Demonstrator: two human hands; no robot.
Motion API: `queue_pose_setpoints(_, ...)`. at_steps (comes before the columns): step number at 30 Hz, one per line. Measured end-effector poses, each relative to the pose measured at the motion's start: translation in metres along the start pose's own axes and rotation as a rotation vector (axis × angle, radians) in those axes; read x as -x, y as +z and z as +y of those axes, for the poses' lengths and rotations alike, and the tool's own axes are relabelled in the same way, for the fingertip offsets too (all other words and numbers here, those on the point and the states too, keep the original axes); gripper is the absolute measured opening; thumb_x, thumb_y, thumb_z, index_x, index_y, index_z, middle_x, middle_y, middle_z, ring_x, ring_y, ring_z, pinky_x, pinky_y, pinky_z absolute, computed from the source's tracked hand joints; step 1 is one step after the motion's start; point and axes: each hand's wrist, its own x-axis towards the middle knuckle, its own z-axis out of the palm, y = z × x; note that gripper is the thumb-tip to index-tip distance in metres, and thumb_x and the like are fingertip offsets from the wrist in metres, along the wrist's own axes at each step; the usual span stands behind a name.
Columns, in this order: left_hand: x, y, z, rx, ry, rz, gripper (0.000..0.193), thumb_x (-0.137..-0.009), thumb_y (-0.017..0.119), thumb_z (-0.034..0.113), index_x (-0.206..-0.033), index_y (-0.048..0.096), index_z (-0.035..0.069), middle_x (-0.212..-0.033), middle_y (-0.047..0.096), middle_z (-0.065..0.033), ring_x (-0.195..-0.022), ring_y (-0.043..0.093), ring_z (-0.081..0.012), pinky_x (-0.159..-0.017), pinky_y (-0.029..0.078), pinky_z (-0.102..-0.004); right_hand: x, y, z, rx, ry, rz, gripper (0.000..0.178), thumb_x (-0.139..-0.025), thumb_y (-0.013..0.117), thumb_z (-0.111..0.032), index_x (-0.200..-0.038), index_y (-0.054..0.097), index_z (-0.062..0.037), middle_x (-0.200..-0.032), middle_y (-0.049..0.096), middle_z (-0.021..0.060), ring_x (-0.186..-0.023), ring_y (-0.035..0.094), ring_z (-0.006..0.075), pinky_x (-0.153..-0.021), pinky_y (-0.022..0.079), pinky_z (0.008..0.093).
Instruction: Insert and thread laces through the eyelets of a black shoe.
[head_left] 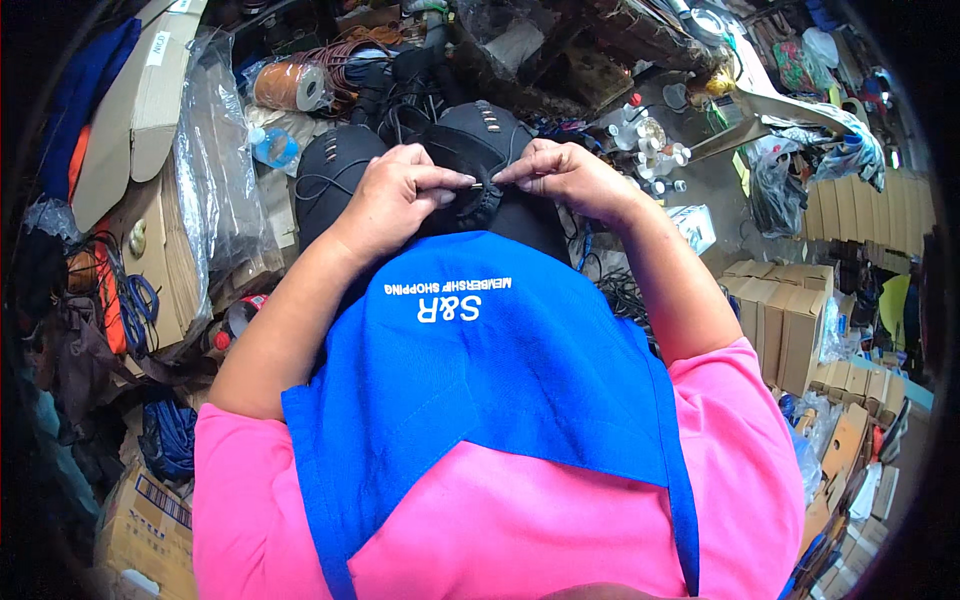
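Both hands meet over my black-clad lap at the upper middle of the head view, their fingertips close together. My left hand (393,192) is closed in a pinch, thumb and forefinger at a tiny brass-coloured piece (478,186). From the other side my right hand (572,178) pinches at the top of a dark braided cord (480,208). That cord lies bunched just below the fingertips, against black material. Thin black cords (338,180) also loop across the lap. What exactly sits between each pair of fingertips is too small to tell.
A blue apron (520,370) covers my front. Left are an orange cord spool (290,86), a blue-capped bottle (272,147), cardboard sheets (170,260) and blue-handled scissors (142,300). Right are white bottles (640,135) and stacked cardboard (790,320). A carton (150,530) stands lower left.
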Motion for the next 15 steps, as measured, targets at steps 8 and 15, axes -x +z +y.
queue_pose_setpoints(8, -0.022, -0.003, -0.002, 0.015, 0.137, -0.093, 0.025, -0.069, 0.071, 0.004, -0.091, 0.073, 0.015, -0.069, 0.050, -0.0025, -0.066, 0.052, -0.0169, -0.063, 0.044, -0.0299, -0.004, -0.001, 0.003, -0.047, 0.006, -0.048, 0.025, -0.083, 0.063, -0.006, -0.108, 0.069, -0.0086, -0.083, 0.052, 0.0003, -0.086, 0.050, 0.0120, -0.083, 0.041, 0.0258)
queue_pose_setpoints(15, 0.002, -0.008, 0.018, 0.102, -0.248, -0.029, 0.024, -0.074, 0.070, 0.004, -0.097, 0.071, 0.010, -0.078, 0.057, -0.0018, -0.071, 0.055, -0.0112, -0.067, 0.046, -0.0259, 0.007, 0.021, -0.004, -0.359, 0.142, 0.155, 0.027, -0.081, 0.069, -0.010, -0.108, 0.069, -0.0086, -0.084, 0.064, -0.0014, -0.075, 0.055, 0.0075, -0.073, 0.047, 0.0237)
